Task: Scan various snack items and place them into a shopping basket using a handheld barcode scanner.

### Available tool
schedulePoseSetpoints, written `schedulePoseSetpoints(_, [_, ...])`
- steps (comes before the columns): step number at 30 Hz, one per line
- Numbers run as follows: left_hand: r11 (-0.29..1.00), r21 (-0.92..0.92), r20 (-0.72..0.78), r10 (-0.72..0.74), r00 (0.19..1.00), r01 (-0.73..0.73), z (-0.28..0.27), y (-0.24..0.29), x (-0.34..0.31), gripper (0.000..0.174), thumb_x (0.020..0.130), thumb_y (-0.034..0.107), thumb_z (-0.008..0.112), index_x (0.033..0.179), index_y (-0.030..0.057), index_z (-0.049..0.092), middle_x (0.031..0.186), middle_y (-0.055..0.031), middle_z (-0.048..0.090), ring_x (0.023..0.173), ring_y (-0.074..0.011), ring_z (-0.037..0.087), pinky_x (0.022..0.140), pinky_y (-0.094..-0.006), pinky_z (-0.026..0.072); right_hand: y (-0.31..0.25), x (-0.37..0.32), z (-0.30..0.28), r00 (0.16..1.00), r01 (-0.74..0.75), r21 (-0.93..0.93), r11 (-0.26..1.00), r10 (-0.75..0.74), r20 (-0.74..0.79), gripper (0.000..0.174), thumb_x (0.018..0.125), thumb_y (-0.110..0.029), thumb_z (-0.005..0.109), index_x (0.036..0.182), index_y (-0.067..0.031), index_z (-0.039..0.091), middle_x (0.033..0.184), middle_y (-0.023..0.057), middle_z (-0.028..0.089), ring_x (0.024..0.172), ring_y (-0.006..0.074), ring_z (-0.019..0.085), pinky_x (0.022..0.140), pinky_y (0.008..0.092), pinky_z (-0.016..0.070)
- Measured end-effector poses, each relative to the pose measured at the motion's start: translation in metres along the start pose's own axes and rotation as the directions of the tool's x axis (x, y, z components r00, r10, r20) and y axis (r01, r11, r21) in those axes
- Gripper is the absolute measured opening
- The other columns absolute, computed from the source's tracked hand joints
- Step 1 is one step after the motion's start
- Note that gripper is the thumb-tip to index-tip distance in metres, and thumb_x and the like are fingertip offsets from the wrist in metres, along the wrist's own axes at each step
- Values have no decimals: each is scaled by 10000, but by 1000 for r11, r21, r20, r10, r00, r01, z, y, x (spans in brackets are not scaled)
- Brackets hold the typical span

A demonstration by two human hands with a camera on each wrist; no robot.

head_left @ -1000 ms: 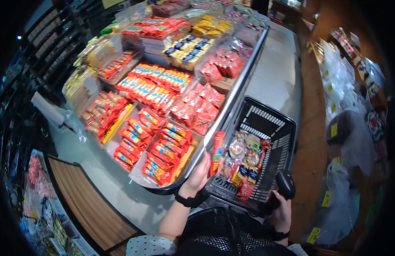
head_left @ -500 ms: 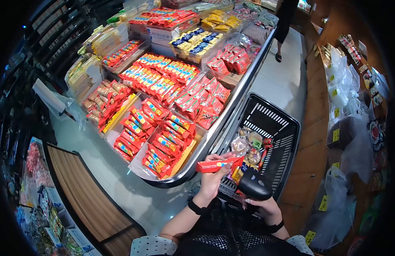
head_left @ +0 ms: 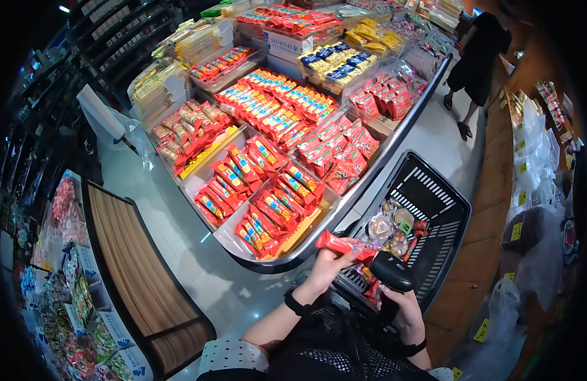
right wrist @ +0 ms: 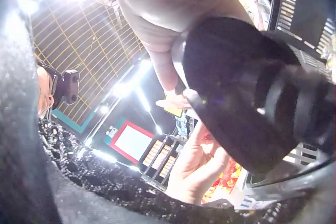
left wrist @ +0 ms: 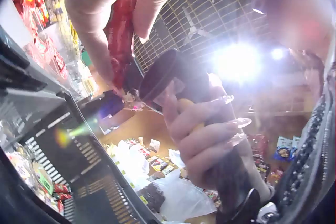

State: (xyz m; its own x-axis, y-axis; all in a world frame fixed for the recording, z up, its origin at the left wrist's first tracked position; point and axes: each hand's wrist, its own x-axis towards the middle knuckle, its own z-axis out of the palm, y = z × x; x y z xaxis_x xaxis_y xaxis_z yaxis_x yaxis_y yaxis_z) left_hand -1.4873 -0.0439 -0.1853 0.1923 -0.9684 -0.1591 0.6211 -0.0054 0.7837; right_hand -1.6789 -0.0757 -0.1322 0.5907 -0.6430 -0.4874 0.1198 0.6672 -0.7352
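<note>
In the head view my left hand (head_left: pixel 326 271) pinches a red snack packet (head_left: pixel 333 243) between thumb and fingers, over the near corner of the black shopping basket (head_left: pixel 469 211). My right hand (head_left: pixel 404 309) grips the handle of a black handheld scanner (head_left: pixel 393 271), its head turned toward the packet's right end. Fingers wrapped round that handle show in the left wrist view, right below the red packet (left wrist: pixel 122 40). Inside the basket lie several wrapped snacks (head_left: pixel 395 227). The scanner head (right wrist: pixel 231 87) fills the middle of the right wrist view, with my left hand (right wrist: pixel 197 169) behind it.
A display stand with a metal edge (head_left: pixel 395 141) holds bins of red snack packets (head_left: pixel 284 209) beside the basket. A wooden shelf with plastic bags (head_left: pixel 528 171) borders the right. Another person (head_left: pixel 481 60) stands in the far aisle; a brown wooden panel (head_left: pixel 131 254) is at left.
My left hand has brought the red packet from beside the stand to the scanner and turned it sideways. The scanner has moved left and up toward it. A person has come into the far aisle.
</note>
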Motion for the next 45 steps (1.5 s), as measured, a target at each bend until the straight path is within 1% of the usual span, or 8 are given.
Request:
schedulePoseSetpoints(7, [814, 574, -470, 417, 778, -89, -69, 35, 30, 394, 787, 367, 666, 648, 9, 575, 591, -28, 572, 556, -22, 458, 507, -220, 382, -4, 0, -2, 988, 76, 48, 996, -68, -141, 181, 782, -27, 591, 954, 1, 544, 709, 77, 574, 584, 163, 563, 529, 278, 469])
schedulePoseSetpoints(12, [684, 670, -651, 357, 670, 287, -100, 81, 49, 466, 805, 368, 620, 806, -72, 469, 559, -170, 561, 410, -254, 588, 314, -318, 465, 3, 5, -15, 960, 126, 48, 991, -110, -256, 244, 780, -22, 587, 1017, -4, 531, 753, 57, 566, 626, 143, 553, 556, 261, 458])
schedulePoseSetpoints(19, [545, 723, -612, 220, 759, 425, -112, 62, 77, 577, 845, 318, 566, 1166, -99, 327, 704, -216, 613, 489, -271, 616, 441, -328, 504, -2, 16, -22, 951, 100, 49, 994, -81, -299, 201, 802, -66, 581, 983, 9, 537, 756, 45, 563, 654, 129, 548, 591, 253, 452])
schedulePoseSetpoints(23, [58, 820, -540, 409, 736, 569, -97, 66, 68, 603, 843, 346, 545, 1233, -59, 328, 757, -227, 615, 724, -382, 605, 636, -460, 464, -2, 27, -19, 928, 169, 125, 978, -115, -355, 218, 796, -78, 598, 990, -1, 535, 757, 40, 562, 651, 127, 546, 597, 248, 452])
schedulePoseSetpoints(27, [-63, 921, -314, 466, 827, 385, -63, 76, 61, 512, 843, 319, 556, 1203, -14, 408, 784, -151, 615, 773, -314, 584, 678, -411, 451, 1, 29, -28, 879, 238, 182, 954, -131, -459, 260, 787, -71, 606, 1029, -18, 527, 764, 35, 559, 655, 121, 546, 596, 252, 457])
schedulePoseSetpoints(32, [342, 912, 151, 231, 961, -225, -2, 74, 72, 396, 836, 250, 595, 1127, -1, 501, 808, -105, 612, 775, -258, 586, 694, -343, 438, 25, 37, -48, 811, 341, 272, 900, -135, -569, 247, 778, -54, 605, 1015, -36, 536, 784, 35, 560, 656, 123, 548, 594, 249, 465])
schedulePoseSetpoints(37, [-26, 873, 476, -166, 864, -486, 33, 12, 102, 398, 800, 351, 572, 990, 2, 545, 777, -159, 628, 759, -308, 615, 675, -404, 483, 35, 26, -36, 718, 444, 300, 844, -135, -683, 193, 794, -89, 592, 969, -32, 533, 781, 40, 548, 690, 140, 530, 631, 269, 451])
schedulePoseSetpoints(45, [6, 897, 388, -492, 779, -443, 70, -106, 194, 352, 754, 322, 575, 951, 32, 615, 881, -184, 637, 838, -324, 623, 735, -409, 495, 46, 5, -25, 664, 484, 276, 830, -143, -734, 210, 805, -62, 566, 1006, -16, 528, 792, 53, 549, 662, 140, 543, 606, 266, 453])
